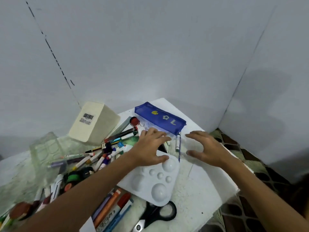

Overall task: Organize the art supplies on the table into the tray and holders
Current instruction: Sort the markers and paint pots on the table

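My left hand [150,146] lies flat with its fingers spread over pens behind the white paint palette [155,181], and its thumb touches the palette's rim. My right hand [207,148] hovers to the right with fingers and thumb curved in a wide C. Between the hands is the faint outline of a clear holder [183,148] with a white marker and a blue pen [179,153] inside. I cannot tell whether the right hand grips it. A blue mesh pencil case [160,118] lies just behind.
A beige box holder [93,124] lies tipped at the back left, with a clear tray [45,148] beside it. Several markers [93,158] are piled on the left and more [110,208] lie at the front. Black scissors [158,213] sit near the white table's [200,190] front edge.
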The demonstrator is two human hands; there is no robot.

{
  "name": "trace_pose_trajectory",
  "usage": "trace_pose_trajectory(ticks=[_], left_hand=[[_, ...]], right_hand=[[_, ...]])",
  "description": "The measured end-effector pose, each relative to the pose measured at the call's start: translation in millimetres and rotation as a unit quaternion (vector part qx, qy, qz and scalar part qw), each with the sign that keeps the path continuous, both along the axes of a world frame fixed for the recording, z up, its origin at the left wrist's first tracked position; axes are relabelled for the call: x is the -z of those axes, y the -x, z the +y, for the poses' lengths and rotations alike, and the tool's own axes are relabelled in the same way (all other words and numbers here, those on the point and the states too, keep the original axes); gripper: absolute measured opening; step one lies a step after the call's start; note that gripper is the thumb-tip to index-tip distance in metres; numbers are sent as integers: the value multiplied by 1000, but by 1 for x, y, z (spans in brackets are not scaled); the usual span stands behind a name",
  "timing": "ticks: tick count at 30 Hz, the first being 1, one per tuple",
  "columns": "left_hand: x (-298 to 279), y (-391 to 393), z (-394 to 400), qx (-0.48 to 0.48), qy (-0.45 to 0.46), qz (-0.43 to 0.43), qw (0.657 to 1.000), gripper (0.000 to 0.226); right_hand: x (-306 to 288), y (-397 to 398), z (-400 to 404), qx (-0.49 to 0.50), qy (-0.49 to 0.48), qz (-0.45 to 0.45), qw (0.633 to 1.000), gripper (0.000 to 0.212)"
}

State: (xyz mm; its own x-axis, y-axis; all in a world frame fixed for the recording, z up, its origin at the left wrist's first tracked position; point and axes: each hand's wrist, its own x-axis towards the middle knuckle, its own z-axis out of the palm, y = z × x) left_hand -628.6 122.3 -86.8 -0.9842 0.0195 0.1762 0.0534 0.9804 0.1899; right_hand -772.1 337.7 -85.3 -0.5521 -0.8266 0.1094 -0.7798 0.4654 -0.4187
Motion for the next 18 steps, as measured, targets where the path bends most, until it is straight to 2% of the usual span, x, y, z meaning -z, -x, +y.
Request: trace_pose_trajectory(ticks=[3, 6, 10, 14, 16, 18], left_hand=[[3, 18, 23, 17, 17, -6, 1000, 66], [4, 28, 36, 18, 37, -16, 999, 69], [-2, 31, 42, 3, -4, -2, 1000, 77], [-8, 20, 50, -18, -15, 124, 992, 85], [-13, 14, 59, -34, 4, 175, 984, 89], [-19, 6, 68, -45, 24, 208, 977, 87]], right_hand=[[4, 3, 26, 20, -105, 3, 994, 85], [8, 6, 34, 24, -143, 20, 989, 86], [2, 24, 30, 7, -112, 22, 993, 80], [-29, 49, 24, -38, -74, -130, 988, 71], [-49, 57, 20, -85, -72, -229, 967, 59], [-64, 59, 12, -140, -74, -334, 929, 43]])
